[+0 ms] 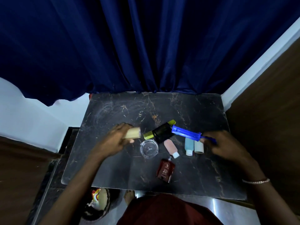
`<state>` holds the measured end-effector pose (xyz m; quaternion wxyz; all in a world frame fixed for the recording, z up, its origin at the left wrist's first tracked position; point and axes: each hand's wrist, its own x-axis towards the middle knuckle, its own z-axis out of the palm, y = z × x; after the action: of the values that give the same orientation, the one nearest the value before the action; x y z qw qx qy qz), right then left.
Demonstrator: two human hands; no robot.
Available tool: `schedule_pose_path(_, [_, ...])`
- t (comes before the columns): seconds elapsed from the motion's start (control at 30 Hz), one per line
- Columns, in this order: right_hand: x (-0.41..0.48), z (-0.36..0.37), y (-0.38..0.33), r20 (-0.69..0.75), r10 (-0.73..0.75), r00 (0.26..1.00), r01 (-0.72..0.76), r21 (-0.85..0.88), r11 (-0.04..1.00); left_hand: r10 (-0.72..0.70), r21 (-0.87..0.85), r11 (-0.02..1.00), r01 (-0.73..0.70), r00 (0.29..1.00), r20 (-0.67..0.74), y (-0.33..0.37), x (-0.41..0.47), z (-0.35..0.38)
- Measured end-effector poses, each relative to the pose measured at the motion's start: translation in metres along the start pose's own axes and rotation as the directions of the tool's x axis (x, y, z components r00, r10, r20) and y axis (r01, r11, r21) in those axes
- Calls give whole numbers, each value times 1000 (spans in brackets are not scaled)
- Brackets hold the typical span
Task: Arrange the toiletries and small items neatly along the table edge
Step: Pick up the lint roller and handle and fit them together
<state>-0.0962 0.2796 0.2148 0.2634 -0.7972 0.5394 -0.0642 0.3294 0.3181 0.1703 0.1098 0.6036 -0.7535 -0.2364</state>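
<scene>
Your left hand [116, 140] is wrapped around a pale yellow tube [132, 133]; your right hand [225, 146] pinches the handle of a blue brush [186, 133] lying across mid-table. Between them a yellow-green comb [148, 133] runs under a black cup [162, 133] tipped on its side. Nearer you on the dark marble table [113, 168]: glass ashtray [149, 148], pink bottle [170, 146], teal bottle [189, 146] touching a grey bottle [198, 146], and a red perfume bottle [165, 170] nearest.
</scene>
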Motion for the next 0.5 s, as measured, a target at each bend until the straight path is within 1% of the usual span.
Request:
schedule_pose_path(0.17, [0,5,-1,8,-5,1000,5,20,1000,-31,-23,999,30,999,-35,-16,-17,5])
schedule_pose_path(0.27, [9,17,-10,18,-22,1000,22,18,1000,-76,-58,996,72,995,-69,-16,-28,11])
schedule_pose_path(0.4, [23,33,-27,29,-48,998,48,26,999,-127,-127,985,113,986,-107,-16,-47,16])
schedule_pose_path(0.5, [35,44,-39,69,-70,995,68,31,997,-178,-178,972,153,975,-135,-22,-64,19])
